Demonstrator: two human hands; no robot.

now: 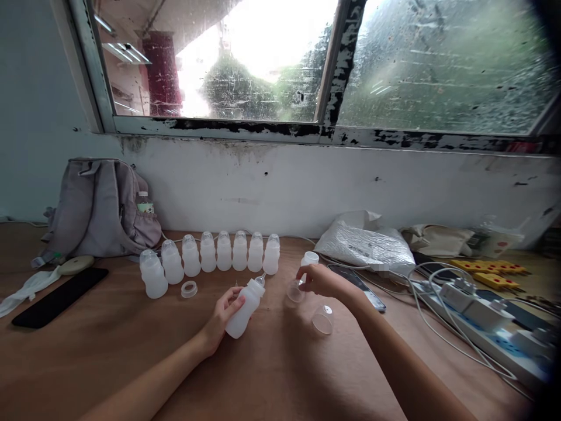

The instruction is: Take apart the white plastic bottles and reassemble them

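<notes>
A frosted baby bottle (240, 316) is tilted in my left hand (219, 321), its fingers wrapped round the body. At its top is a clear nipple (260, 280), with no cap over it. My right hand (316, 279) has its fingers pinched together at a clear bottle cap (295, 292) on the table. Partly behind that hand stands a white cylindrical piece (311, 257), its lower part hidden. Another clear cap (323, 320) lies tipped nearer to me. Several capped baby bottles (224, 251) stand in a curved row beyond my left hand. A white collar ring (189, 289) lies before the row.
A grey backpack (100, 204) leans on the wall at left, near a black phone-like slab (60, 298). At right are a silvery plastic package (366, 242), a phone (362, 289), a power strip (486, 327) with loose white cables, and yellow pieces (491, 269).
</notes>
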